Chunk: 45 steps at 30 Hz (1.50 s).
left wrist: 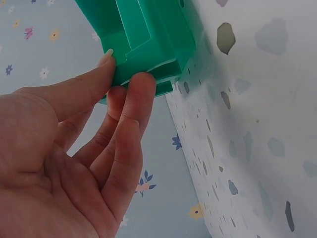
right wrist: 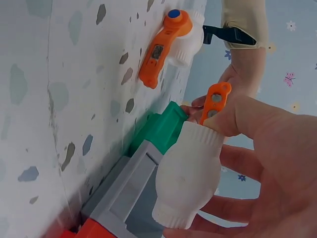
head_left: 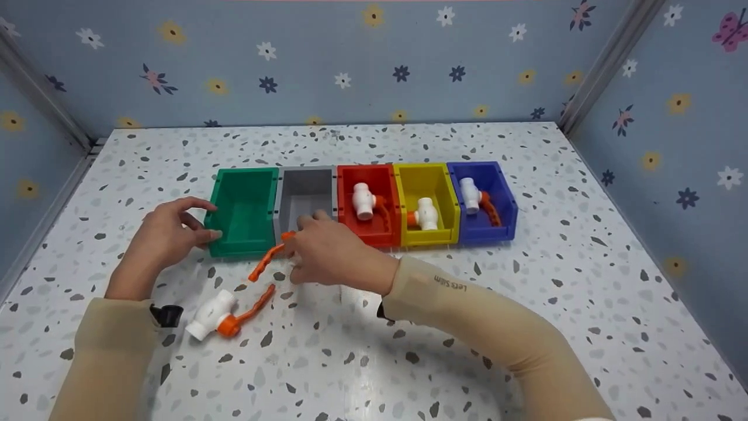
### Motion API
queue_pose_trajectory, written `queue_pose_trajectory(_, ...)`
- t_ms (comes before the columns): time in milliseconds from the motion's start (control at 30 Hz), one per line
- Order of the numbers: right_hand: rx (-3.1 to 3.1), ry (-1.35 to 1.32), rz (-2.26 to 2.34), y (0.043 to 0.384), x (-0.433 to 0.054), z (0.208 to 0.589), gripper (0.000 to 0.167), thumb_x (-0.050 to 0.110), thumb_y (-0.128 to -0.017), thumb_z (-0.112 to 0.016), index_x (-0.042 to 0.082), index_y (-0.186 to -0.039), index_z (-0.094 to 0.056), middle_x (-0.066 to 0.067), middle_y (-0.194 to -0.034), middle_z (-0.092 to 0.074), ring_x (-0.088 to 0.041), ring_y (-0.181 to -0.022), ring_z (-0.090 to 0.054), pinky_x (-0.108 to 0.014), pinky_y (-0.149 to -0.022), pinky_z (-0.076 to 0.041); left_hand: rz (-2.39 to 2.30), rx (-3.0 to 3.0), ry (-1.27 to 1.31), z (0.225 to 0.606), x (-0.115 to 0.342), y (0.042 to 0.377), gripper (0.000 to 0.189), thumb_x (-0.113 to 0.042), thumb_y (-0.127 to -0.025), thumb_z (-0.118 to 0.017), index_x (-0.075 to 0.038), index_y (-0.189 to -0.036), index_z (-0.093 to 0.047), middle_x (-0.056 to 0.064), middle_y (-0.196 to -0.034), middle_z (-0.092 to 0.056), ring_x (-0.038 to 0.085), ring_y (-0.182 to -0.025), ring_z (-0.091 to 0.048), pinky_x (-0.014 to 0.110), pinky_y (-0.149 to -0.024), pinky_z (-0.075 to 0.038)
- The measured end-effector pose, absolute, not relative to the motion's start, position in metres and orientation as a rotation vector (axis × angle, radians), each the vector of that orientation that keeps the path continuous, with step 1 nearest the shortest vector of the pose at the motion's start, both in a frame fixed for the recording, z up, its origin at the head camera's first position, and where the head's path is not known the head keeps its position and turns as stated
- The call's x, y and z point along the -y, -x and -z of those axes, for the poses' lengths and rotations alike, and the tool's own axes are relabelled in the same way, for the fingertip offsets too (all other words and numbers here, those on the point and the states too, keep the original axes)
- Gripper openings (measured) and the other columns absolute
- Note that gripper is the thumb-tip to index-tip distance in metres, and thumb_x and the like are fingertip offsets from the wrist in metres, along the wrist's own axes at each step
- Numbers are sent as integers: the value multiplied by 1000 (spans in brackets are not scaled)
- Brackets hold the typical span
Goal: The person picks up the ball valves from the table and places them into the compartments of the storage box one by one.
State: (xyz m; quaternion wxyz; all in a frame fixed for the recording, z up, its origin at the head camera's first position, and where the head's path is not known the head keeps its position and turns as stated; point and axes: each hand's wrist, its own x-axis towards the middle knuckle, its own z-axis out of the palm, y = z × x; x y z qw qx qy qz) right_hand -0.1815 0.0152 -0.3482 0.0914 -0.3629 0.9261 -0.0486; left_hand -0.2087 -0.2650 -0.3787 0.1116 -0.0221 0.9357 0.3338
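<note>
My left hand (head_left: 166, 237) pinches the left side wall of the green bin (head_left: 244, 211), thumb on the rim and fingers outside, as the left wrist view (left wrist: 114, 134) shows. My right hand (head_left: 333, 251) holds a white plastic ball valve (right wrist: 190, 171) with an orange lever handle (right wrist: 216, 101) at the front of the grey bin (head_left: 307, 181). In the head view the hand hides the valve's white body; the orange handle sticks out to the left. Another white ball valve (head_left: 213, 313) with an orange handle lies on the table in front of the green bin.
Right of the grey bin, in the same row, stand a red bin (head_left: 368, 237), a yellow bin (head_left: 429, 237) and a blue bin (head_left: 485, 234), each with one ball valve inside. Flower-patterned walls (head_left: 327, 52) enclose the speckled table (head_left: 444, 362) at the back and sides.
</note>
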Motion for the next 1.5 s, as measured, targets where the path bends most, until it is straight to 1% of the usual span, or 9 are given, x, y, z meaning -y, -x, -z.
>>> queue_pose_trajectory(133, -2725, 1099, 161, 191, -20, 343, 36, 38, -87, -76, 28, -122, -73, 2, -111, -60, -16, -101, -46, -30, -78, -44, -977, -2750, 67, 379, 265, 209, 53, -23, -96, -69, -10, -142, -47, 21, -111, -58, 36, -95, -65, 41, -74, -46)
queue_pose_trajectory(267, -2724, 1140, 196, 204, -26, 339, 35, 38, -85, -78, 28, -119, -75, 1, -113, -60, -16, -102, -47, -29, -79, -44, -975, -2755, 58, 380, 264, 209, 52, -23, -96, -69, -10, -141, -47, 21, -110, -58, 37, -95, -66, 40, -72, -46)
queue_pose_trajectory(333, -2716, 1176, 206, 211, -29, 337, 33, 36, -85, -79, 27, -117, -75, 1, -114, -60, -17, -102, -47, -29, -79, -43, -976, -2758, 52, 381, 265, 209, 52, -23, -96, -69, -10, -141, -47, 21, -110, -58, 36, -94, -66, 40, -72, -46)
queue_pose_trajectory(500, -2681, 1215, 199, 228, -36, 333, 29, 27, -89, -74, 25, -118, -75, 2, -115, -58, -17, -104, -45, -28, -80, -43, -976, -2759, 48, 382, 265, 209, 52, -24, -96, -69, -10, -141, -47, 20, -110, -58, 35, -93, -67, 42, -74, -46)
queue_pose_trajectory(700, -2680, 1152, 193, 245, -38, 331, 33, 27, -88, -78, 26, -120, -74, 3, -118, -56, -16, -110, -43, -26, -81, -46, -987, -2755, 60, 382, 264, 209, 52, -23, -96, -69, -11, -142, -47, 20, -110, -58, 36, -95, -65, 42, -75, -46)
queue_pose_trajectory(833, -2672, 1095, 188, 256, -34, 330, 33, 26, -88, -77, 26, -121, -74, 2, -120, -56, -16, -113, -42, -26, -82, -48, -983, -2757, 59, 382, 264, 208, 52, -23, -96, -69, -11, -142, -47, 20, -110, -57, 36, -94, -65, 42, -74, -46)
queue_pose_trajectory(1167, -2645, 1088, 137, 273, -21, 327, 31, 25, -90, -76, 23, -121, -74, 1, -125, -56, -18, -117, -42, -27, -84, -48, -983, -2751, 69, 381, 264, 209, 52, -23, -96, -69, -11, -142, -47, 21, -112, -57, 36, -94, -66, 42, -75, -46)
queue_pose_trajectory(1300, -2634, 1033, 90, 279, -17, 327, 30, 23, -90, -75, 23, -121, -74, 2, -126, -54, -17, -117, -42, -26, -84, -48, -984, -2749, 67, 381, 264, 209, 53, -23, -96, -69, -10, -142, -47, 21, -112, -56, 36, -94, -67, 42, -75, -46)
queue_pose_trajectory(1500, -2594, 976, 80, 292, -8, 331, 26, 19, -89, -76, 21, -115, -75, 2, -123, -55, -15, -112, -44, -26, -82, -49, -966, -2790, 35, 380, 265, 207, 51, -25, -96, -69, -11, -140, -48, 20, -109, -60, 35, -92, -67, 41, -72, -45)
